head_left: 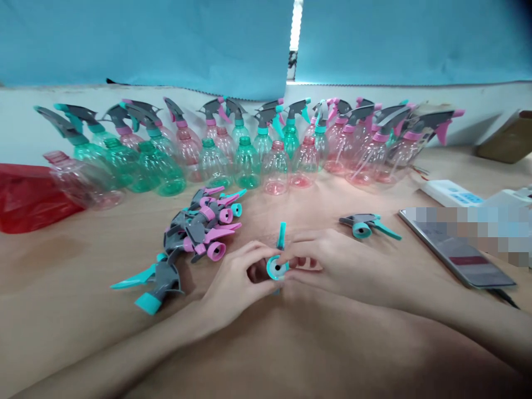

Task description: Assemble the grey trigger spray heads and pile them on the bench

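Between both hands is a teal and grey trigger spray head point(277, 268), its round collar facing me and its teal trigger pointing away. My left hand point(241, 271) is closed around the collar's left side, thumb below and fingers above. From the right, my right hand point(320, 260) grips the same spray head, with fingertips at the collar's rim. A pile of pink, teal and grey spray heads point(199, 227) lies left of the hands. Nearer me on that side rests a teal and grey spray head point(155, 285). Another teal spray head point(366, 226) lies to the right.
Behind stand rows of clear pink and green bottles, some with spray heads on, others open-necked like the green bottle point(247, 163). A red bag point(37, 197) lies at left. A phone point(457, 249), a white power strip point(451, 194) and a brown box point(507, 136) are at right.
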A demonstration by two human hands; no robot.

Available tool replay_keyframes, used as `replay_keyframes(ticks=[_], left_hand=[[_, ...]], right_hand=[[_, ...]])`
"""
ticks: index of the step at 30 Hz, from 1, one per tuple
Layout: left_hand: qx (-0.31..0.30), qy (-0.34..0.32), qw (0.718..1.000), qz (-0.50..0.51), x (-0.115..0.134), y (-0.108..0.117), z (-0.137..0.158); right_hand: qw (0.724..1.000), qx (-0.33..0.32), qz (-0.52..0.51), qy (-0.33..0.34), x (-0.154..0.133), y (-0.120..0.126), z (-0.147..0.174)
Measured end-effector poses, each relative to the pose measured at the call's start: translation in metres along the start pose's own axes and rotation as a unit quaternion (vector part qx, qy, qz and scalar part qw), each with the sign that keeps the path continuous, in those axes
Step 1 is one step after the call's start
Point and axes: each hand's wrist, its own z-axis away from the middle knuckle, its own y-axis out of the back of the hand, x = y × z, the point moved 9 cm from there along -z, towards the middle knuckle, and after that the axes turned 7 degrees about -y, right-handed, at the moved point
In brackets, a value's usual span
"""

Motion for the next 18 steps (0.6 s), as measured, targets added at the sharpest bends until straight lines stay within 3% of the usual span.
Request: replay_keyframes(ticks=[7,11,15,18], left_hand=[[0.119,-0.024,0.99,-0.067,0.005,0.022,0.003],[0.133,-0.032,0.988,-0.071,0.005,0.025,0.004],[0.118,-0.004,0.992,-0.051,-0.003,0.021,0.004],[0.122,0.019,0.991,-0.052,-0.009,0.023,0.004]], right_hand=[[0.987,0.041,0.143,-0.06,-0.013,0.009,0.002],[0.978,0.053,0.17,-0.109,-0.01,0.009,0.0],[0.983,0.032,0.093,-0.155,0.002,0.002,-0.001],[0.982,-0.007,-0.062,-0.178,0.009,-0.013,-0.003]])
